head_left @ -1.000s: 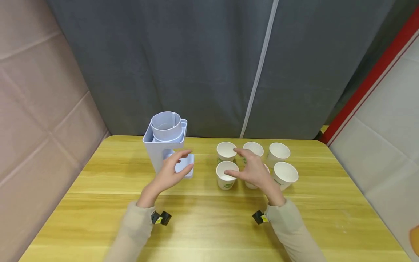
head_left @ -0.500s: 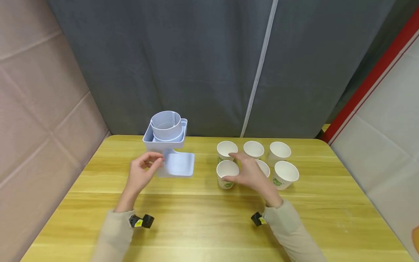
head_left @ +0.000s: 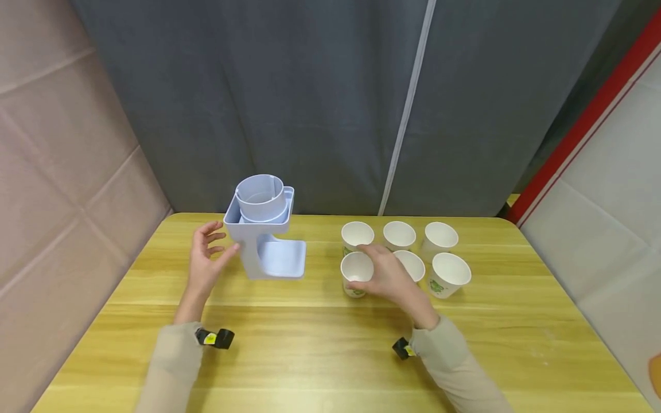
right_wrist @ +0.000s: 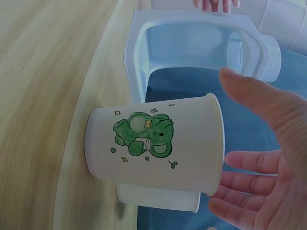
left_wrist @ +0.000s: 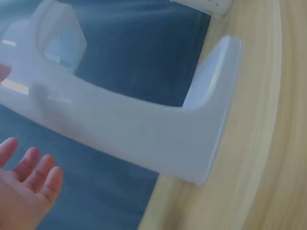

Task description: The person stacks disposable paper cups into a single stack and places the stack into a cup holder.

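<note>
A light-blue plastic stand (head_left: 252, 246) rises on the left part of the table, with a square tray-like top, a round open container (head_left: 260, 198) set in it and a flat foot plate (head_left: 283, 258). Just left of its upright is my left hand (head_left: 205, 258), fingers apart and thumb reaching toward the stand. In the left wrist view the fingers (left_wrist: 41, 175) hold nothing. My right hand (head_left: 384, 272) is at the front-left paper cup (right_wrist: 153, 143), which bears a green bear print. Its thumb and fingers are spread around the rim, the fingers on the far side.
Several more white paper cups stand upright in two rows, among them a front-right cup (head_left: 450, 275) and a back-middle cup (head_left: 399, 235). A dark curtain (head_left: 310, 115) hangs behind the wooden table (head_left: 330, 355). Pale panels flank both sides.
My left hand has moved left from in front of the stand to its left side, its fingers spreading again. My right hand has edged slightly left and down toward the front-left cup.
</note>
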A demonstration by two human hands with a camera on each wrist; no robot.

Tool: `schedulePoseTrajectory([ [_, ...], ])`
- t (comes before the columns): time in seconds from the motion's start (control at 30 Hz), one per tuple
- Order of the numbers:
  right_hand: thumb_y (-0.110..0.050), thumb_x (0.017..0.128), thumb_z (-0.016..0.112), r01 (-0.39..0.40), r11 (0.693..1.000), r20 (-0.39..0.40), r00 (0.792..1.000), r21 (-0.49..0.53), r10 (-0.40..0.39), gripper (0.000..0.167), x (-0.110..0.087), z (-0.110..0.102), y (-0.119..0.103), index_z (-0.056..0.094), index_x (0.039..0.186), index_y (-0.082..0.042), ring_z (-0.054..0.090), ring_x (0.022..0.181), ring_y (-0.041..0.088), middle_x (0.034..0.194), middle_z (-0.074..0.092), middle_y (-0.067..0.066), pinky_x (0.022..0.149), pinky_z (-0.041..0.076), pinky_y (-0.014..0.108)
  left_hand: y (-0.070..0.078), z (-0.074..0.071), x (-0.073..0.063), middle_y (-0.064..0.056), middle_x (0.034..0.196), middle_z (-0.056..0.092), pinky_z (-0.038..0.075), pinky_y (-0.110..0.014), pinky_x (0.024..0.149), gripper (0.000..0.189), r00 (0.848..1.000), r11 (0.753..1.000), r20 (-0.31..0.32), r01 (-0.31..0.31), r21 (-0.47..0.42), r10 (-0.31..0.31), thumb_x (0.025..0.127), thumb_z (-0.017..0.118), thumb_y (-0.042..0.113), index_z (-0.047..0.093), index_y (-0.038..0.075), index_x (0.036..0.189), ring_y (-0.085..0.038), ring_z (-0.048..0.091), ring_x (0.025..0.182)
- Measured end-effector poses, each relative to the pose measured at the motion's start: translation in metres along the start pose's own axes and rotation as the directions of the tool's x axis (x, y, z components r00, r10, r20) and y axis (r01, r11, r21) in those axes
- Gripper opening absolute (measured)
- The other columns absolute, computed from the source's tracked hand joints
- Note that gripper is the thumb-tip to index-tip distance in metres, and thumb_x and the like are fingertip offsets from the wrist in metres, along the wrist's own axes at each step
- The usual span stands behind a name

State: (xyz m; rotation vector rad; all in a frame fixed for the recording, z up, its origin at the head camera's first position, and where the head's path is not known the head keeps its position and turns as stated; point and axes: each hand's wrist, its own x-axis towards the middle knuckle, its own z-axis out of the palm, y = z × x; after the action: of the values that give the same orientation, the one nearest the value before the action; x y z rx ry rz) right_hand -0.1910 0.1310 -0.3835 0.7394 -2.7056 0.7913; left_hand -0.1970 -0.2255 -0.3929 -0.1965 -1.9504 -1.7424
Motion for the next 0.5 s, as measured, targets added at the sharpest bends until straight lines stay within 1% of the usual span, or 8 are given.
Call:
schedulePoseTrajectory([
  [0.07,-0.036,0.062,0.086,-0.007,1.0,0.003,1.0,-0.005,0.007,0.073,0.0,0.0,0.0,0.057,0.119,-0.001,0.057,0.104,0.031,0.117,0.059,0.019,0.08,0.05,0.044,-0.003,-0.001,0.003,-0.003,0.129,0.042,0.035,-0.028,0.087,0.067,0.997,0.998,0.059,0.053,0.016,-0.054,0.077,0.063,-0.012,0.032,-0.004,0.136,-0.019,0.042,0.113],
  [0.17,-0.036,0.062,0.086,-0.009,1.0,0.007,1.0,-0.005,0.009,0.073,0.0,0.001,0.0,0.057,0.119,-0.002,0.057,0.103,0.031,0.118,0.058,0.019,0.079,0.05,0.044,-0.009,-0.003,0.007,-0.007,0.138,0.036,0.031,-0.034,0.093,0.076,0.986,0.995,0.132,0.091,0.051,-0.097,0.078,0.065,-0.008,0.026,0.001,0.143,-0.019,0.036,0.12],
  [0.27,-0.034,0.062,0.086,-0.003,1.0,0.009,1.0,0.0,0.003,0.072,0.0,0.002,0.001,0.057,0.119,-0.002,0.057,0.101,0.031,0.118,0.058,0.018,0.078,0.051,0.044,-0.015,-0.004,0.011,-0.014,0.144,0.032,0.029,-0.04,0.096,0.083,0.973,0.992,0.2,0.1,0.077,-0.114,0.077,0.068,-0.005,0.022,0.005,0.146,-0.021,0.033,0.125],
  [0.37,-0.033,0.062,0.087,-0.006,1.0,0.018,1.0,0.002,0.006,0.073,-0.001,0.003,0.001,0.056,0.121,-0.003,0.057,0.101,0.031,0.118,0.058,0.018,0.078,0.05,0.044,-0.02,-0.005,0.014,-0.016,0.146,0.03,0.028,-0.043,0.099,0.087,0.958,0.991,0.262,0.104,0.08,-0.121,0.076,0.069,-0.005,0.02,0.007,0.147,-0.019,0.032,0.126],
  [0.43,-0.033,0.062,0.087,-0.012,1.0,0.027,1.0,-0.002,0.012,0.074,-0.001,0.004,0.002,0.055,0.122,-0.003,0.056,0.103,0.031,0.119,0.058,0.017,0.079,0.05,0.045,-0.023,-0.004,0.016,-0.016,0.145,0.03,0.028,-0.042,0.1,0.09,0.948,0.992,0.294,0.102,0.071,-0.118,0.075,0.069,-0.007,0.018,0.007,0.148,-0.015,0.033,0.124],
  [0.5,-0.033,0.062,0.087,-0.016,1.0,0.035,0.999,-0.003,0.016,0.075,-0.001,0.004,0.002,0.055,0.123,-0.003,0.056,0.105,0.031,0.12,0.058,0.017,0.08,0.05,0.045,-0.025,-0.003,0.018,-0.016,0.144,0.031,0.029,-0.039,0.099,0.092,0.943,0.993,0.314,0.095,0.067,-0.111,0.073,0.069,-0.008,0.018,0.006,0.148,-0.011,0.034,0.12],
])
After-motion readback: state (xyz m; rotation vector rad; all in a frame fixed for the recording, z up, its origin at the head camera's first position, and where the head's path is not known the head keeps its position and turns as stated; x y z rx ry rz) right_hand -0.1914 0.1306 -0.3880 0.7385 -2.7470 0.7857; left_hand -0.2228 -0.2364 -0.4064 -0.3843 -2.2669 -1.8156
